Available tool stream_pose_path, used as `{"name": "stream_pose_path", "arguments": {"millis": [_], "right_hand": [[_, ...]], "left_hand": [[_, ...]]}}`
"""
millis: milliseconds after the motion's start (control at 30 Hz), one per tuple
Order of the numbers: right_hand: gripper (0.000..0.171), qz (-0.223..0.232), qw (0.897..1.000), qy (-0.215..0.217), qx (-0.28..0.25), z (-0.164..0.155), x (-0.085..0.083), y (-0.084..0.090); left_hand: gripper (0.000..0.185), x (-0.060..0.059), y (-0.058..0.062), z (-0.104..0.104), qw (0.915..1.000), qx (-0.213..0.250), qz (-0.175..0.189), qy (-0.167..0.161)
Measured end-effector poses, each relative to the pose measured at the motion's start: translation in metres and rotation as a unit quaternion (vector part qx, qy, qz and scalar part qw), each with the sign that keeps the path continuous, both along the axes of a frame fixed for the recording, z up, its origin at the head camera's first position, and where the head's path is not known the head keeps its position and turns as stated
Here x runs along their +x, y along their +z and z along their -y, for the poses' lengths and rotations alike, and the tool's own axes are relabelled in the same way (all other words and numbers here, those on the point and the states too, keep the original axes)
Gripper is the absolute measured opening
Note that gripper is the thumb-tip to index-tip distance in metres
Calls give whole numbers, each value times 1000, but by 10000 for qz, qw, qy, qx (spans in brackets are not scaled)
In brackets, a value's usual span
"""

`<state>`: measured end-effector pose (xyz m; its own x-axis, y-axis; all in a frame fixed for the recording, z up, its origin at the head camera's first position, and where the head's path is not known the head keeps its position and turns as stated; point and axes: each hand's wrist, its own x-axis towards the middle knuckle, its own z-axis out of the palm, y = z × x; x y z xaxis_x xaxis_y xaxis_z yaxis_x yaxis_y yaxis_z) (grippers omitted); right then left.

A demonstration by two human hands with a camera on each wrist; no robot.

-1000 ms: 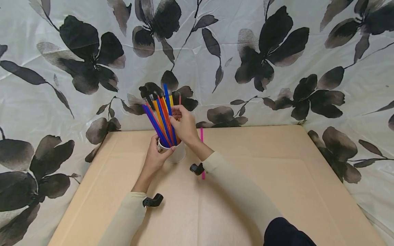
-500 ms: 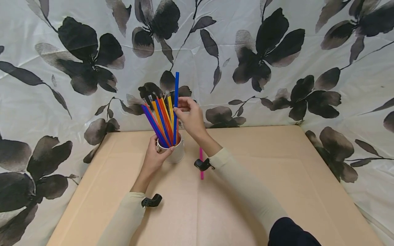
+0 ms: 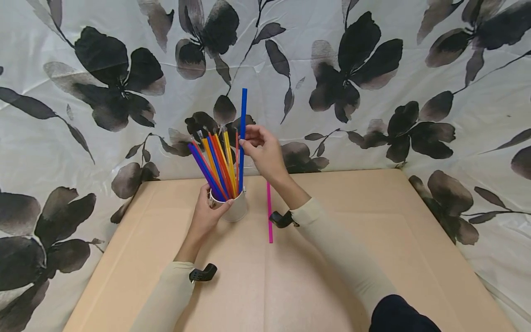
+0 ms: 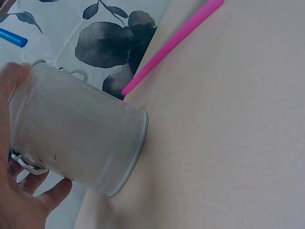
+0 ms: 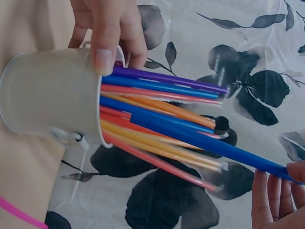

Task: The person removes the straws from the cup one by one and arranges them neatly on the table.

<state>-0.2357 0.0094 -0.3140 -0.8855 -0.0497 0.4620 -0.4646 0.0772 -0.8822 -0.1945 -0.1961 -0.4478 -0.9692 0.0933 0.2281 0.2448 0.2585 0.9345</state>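
A white cup [image 3: 235,208] [image 4: 76,138] [image 5: 47,93] stands near the back of the tan table [image 3: 332,258], with several coloured straws [image 3: 215,166] [image 5: 162,100] fanned out of it. My left hand [image 3: 207,214] [image 5: 107,28] grips the cup at its rim and side. My right hand [image 3: 263,152] pinches a blue straw [image 3: 242,133] [image 5: 205,143] and holds it upright, raised well above the others, its lower end still in the cup. A pink straw [image 3: 269,212] [image 4: 171,43] lies flat on the table just right of the cup.
A white cloth printed with black flowers [image 3: 356,74] hangs behind and around the table. The table's right edge [image 3: 452,258] and left edge [image 3: 108,258] slope toward me. Black wrist mounts [image 3: 203,273] sit on both cream sleeves.
My right hand has drawn the blue straw upward out of the bunch, its top now well above the other straws. My left hand keeps hold of the cup.
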Motion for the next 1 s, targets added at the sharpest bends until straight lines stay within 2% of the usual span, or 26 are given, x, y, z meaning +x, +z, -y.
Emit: {"name": "stream_pose_path", "arguments": {"millis": [167, 467, 767, 867, 1000], "right_hand": [[35, 46, 10000, -21, -66, -12, -2, -3], [35, 271, 9993, 243, -76, -36, -5, -15], [33, 482, 9986, 192, -31, -55, -7, -29], [33, 606, 9980, 168, -58, -59, -7, -35], [35, 781, 9969, 112, -37, -64, -7, -44]], "left_hand": [[82, 0, 0, 0, 10000, -87, 45, 14], [81, 2, 3, 1, 9999, -146, -6, -13], [81, 2, 2, 0, 9998, -189, -16, -12], [81, -1, 0, 1, 9998, -218, -4, 2], [83, -12, -18, 6, 9997, -220, 16, 60]]}}
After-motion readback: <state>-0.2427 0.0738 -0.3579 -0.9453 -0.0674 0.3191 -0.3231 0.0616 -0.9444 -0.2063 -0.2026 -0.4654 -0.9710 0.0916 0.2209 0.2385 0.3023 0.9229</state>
